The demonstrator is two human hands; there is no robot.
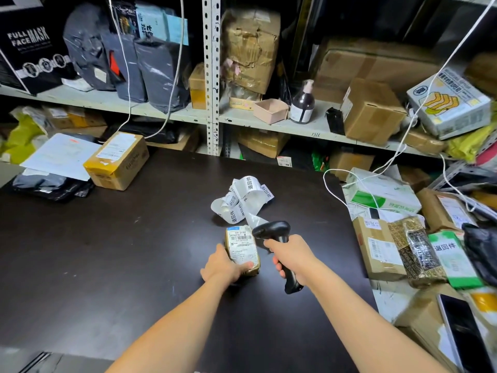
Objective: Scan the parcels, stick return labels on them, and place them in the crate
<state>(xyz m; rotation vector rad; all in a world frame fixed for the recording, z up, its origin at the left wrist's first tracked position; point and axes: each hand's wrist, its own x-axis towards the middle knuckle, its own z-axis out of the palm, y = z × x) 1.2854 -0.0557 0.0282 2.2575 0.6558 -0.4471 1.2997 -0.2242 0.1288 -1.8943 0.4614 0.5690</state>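
The fingers (221, 250) of the left hand (224, 266) are curled round a small parcel (242, 249). The thumb lies on its near end. The parcel is wrapped in brown tape and has a white shipping label with a bar code on top. It sits on the dark desk (134, 251), near the middle, just in front of the person.

The fingers (277, 265) of the right hand (291, 258) are wrapped tight round the handle of a black barcode scanner (271, 229). The head of the scanner is right beside the parcel's label and points at it.

Just behind the parcel and the scanner lies a curly strip of return labels (243, 200), white with black writing.

At the far left of the desk stands a cardboard box (118, 161) with yellow tape. A big sheet of paper (60, 156) lies beside it, on top of some grey bags.

On the right is a heap of other parcels. One is a brown box (376, 246). Near it is a green and white packet (451, 258) with a label already on it. A white cable (363, 184) runs over this heap.

Behind the desk is a metal shelf (269, 122) full of boxes and bags. On it stand a dark bottle (302, 103) with a pump, a small pink box (270, 110) and a black box (27, 47) that says FULL FACE MASK.
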